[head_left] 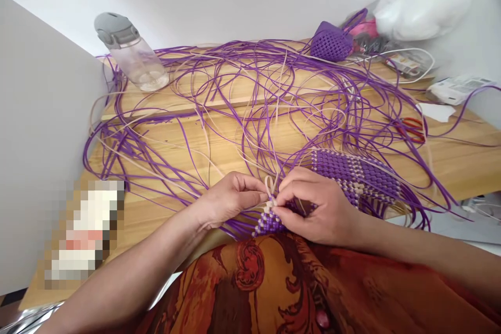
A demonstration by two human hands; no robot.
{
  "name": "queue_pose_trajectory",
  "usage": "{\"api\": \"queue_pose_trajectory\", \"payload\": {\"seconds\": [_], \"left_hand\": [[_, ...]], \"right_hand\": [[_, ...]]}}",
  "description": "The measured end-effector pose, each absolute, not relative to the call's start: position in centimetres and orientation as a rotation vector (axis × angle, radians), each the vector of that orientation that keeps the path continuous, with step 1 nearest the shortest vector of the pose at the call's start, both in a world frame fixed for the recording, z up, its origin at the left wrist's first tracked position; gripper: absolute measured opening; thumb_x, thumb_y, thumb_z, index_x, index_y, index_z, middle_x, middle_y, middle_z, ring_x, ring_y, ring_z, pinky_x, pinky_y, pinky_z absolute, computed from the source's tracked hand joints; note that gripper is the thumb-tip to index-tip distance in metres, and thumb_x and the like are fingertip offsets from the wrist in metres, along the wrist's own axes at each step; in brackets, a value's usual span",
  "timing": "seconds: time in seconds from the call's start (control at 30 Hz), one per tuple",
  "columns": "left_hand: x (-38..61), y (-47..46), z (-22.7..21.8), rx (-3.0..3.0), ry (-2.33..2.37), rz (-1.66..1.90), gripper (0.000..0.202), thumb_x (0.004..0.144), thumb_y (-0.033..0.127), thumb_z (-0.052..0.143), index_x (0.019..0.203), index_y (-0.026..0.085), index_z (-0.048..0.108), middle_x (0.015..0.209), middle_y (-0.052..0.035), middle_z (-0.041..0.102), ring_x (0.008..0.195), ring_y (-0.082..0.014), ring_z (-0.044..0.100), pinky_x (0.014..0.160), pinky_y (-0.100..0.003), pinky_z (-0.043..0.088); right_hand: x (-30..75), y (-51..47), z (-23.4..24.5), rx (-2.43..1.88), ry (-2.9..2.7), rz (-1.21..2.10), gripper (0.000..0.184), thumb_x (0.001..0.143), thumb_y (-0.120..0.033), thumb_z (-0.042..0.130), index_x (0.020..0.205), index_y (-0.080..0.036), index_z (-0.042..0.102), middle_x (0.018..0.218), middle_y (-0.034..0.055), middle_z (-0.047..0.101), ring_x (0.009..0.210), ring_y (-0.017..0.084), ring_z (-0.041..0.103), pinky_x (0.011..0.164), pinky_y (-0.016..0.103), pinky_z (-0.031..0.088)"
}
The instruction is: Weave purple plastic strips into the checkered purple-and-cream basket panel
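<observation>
A purple and cream woven piece point(352, 175) lies at the near edge of the wooden table point(164, 203), reaching down to my lap. My left hand point(229, 199) pinches a cream strand point(269, 188) at the edge of the weave. My right hand point(317, 206) is closed on the weave and on the same looped cream strand, fingertips touching those of the left. Long purple and cream strands point(250, 94) spread from the piece all over the table.
A clear water bottle point(133, 55) with a grey lid lies at the back left. A small purple woven bag point(332, 42) sits at the back right by white plastic. Red-handled scissors point(410, 128) and papers point(457, 88) lie at the right. A grey wall point(35, 130) stands on the left.
</observation>
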State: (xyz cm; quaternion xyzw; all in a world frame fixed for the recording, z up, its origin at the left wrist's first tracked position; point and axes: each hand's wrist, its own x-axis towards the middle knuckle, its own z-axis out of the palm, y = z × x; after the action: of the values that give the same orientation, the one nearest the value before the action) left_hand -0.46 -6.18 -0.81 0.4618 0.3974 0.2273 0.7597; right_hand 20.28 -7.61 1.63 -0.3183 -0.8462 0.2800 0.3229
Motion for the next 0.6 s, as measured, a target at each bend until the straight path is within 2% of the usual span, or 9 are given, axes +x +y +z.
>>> {"api": "queue_pose_trajectory", "payload": {"seconds": [0.1,0.17,0.27,0.4,0.5,0.6], "left_hand": [[-0.5,-6.2,-0.5,1.014,0.840,0.493,0.019,0.074,0.028,0.069,0.082,0.010,0.071,0.075,-0.0049,0.067,0.066,-0.0114,0.056,0.064,-0.022,0.040],[-0.5,-6.2,-0.4,0.992,0.855,0.493,0.019,0.075,0.027,0.069,0.083,0.010,0.071,0.075,-0.0048,0.068,0.064,-0.0108,0.056,0.064,-0.021,0.041],[-0.5,-6.2,-0.4,0.992,0.890,0.488,0.021,0.073,0.029,0.070,0.082,0.010,0.071,0.074,-0.0054,0.068,0.063,-0.0114,0.057,0.062,-0.022,0.041],[-0.3,-6.3,-0.5,0.992,0.909,0.493,0.023,0.072,0.030,0.071,0.084,0.010,0.071,0.075,-0.0056,0.068,0.064,-0.0121,0.058,0.062,-0.022,0.042],[-0.2,-6.5,-0.5,0.939,0.899,0.504,0.022,0.072,0.029,0.071,0.083,0.011,0.071,0.074,-0.0048,0.068,0.062,-0.0110,0.057,0.061,-0.021,0.042],[-0.2,-6.5,-0.3,0.925,0.876,0.485,0.019,0.074,0.027,0.070,0.081,0.010,0.070,0.073,-0.0047,0.067,0.062,-0.0109,0.057,0.061,-0.021,0.043]], "right_hand": [[21.2,-8.4,3.0,-1.042,-2.233,1.162,0.007,0.072,-0.014,0.062,0.069,-0.016,0.056,0.070,0.0005,0.057,0.064,0.009,0.051,0.060,0.022,0.043],[21.8,-8.9,3.5,-1.141,-2.240,1.288,0.008,0.073,-0.015,0.061,0.069,-0.016,0.055,0.067,-0.0003,0.056,0.060,0.008,0.048,0.055,0.021,0.040],[21.9,-9.1,3.3,-1.068,-2.166,1.204,0.002,0.077,-0.017,0.061,0.078,-0.016,0.060,0.073,0.0017,0.059,0.062,0.008,0.050,0.056,0.021,0.042],[21.2,-8.6,2.6,-0.760,-2.212,1.010,0.013,0.081,-0.019,0.064,0.093,-0.017,0.067,0.089,0.0046,0.063,0.079,0.010,0.057,0.073,0.022,0.047],[21.3,-8.7,2.9,-0.729,-2.273,0.962,0.005,0.083,-0.018,0.062,0.083,-0.015,0.066,0.085,0.0038,0.064,0.083,0.009,0.058,0.078,0.021,0.045],[22.0,-9.3,3.4,-0.857,-2.317,1.193,0.019,0.085,-0.023,0.059,0.068,-0.014,0.058,0.069,-0.0003,0.058,0.067,0.006,0.052,0.065,0.018,0.042]]}}
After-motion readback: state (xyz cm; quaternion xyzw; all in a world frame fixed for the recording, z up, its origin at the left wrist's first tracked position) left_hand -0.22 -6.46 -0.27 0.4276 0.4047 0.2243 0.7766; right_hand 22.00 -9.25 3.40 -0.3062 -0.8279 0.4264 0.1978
